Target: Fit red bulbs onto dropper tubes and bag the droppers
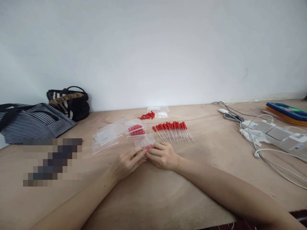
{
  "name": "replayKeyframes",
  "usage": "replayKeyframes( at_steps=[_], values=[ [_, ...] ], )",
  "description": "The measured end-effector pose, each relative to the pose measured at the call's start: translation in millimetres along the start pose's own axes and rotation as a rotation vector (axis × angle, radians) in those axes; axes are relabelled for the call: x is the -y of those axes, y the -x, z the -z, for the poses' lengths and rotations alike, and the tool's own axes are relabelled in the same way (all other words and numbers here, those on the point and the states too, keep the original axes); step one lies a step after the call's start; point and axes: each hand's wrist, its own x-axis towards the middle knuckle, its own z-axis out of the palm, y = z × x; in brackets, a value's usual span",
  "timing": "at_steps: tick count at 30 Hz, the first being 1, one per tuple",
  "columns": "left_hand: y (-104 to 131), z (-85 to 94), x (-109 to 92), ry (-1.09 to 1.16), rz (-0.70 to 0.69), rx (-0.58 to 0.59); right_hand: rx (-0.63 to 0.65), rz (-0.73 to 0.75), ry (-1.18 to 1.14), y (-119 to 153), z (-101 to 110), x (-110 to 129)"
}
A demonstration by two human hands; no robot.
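Both hands hold the near edge of a clear zip bag (145,140), with several red-bulbed droppers inside, bulbs toward me. My left hand (130,162) pinches the bag's left corner. On the right side of the same edge, the fingers of my right hand (164,155) are closed too. Just beyond lies a filled zip bag (136,128) whose red bulbs show through the plastic. A row of loose droppers (173,131) with red bulbs and clear stems rests right of the bags. Flat zip bags (110,132) overlap at the left.
Loose red rubber bulbs (147,115) and a bag of clear tubes (161,113) lie near the wall. At left stand a striped bag (35,123) and a black bag (80,103). White chargers and cables (271,131) spread at right, beside a blue and orange object (287,111).
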Motion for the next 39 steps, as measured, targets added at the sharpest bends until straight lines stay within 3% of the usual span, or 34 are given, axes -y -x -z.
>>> replayKeyframes(
  at_steps=[6,15,19,25,29,32,36,39],
  values=[
    [3.6,1.2,1.1,0.155,0.185,0.045,0.086,-0.013,-0.064,12.1,20.5,0.0],
    [2.7,22.5,-11.2,0.379,0.274,-0.088,0.194,-0.326,-0.198,73.6,69.0,-37.3],
    [-5.4,15.1,20.2,0.404,0.376,-0.097,0.199,-0.411,-0.231,89.0,77.9,-51.1],
    [-16.9,-25.8,91.5,0.398,0.638,0.118,0.207,-0.444,-0.265,84.9,77.0,-52.2],
    [-14.6,-39.6,114.2,0.384,0.658,0.212,0.216,-0.461,-0.265,84.4,77.2,-52.9],
    [-11.9,-34.0,120.1,0.333,0.653,0.284,0.23,-0.469,-0.267,84.2,78.2,-54.4],
    [-0.3,-11.2,124.8,0.18,0.686,0.329,0.251,-0.469,-0.288,82.3,79.3,-55.2],
    [16.8,8.5,128.1,-0.002,0.727,0.5,0.261,-0.479,-0.292,81.5,79.4,-55.5]
  ],
)
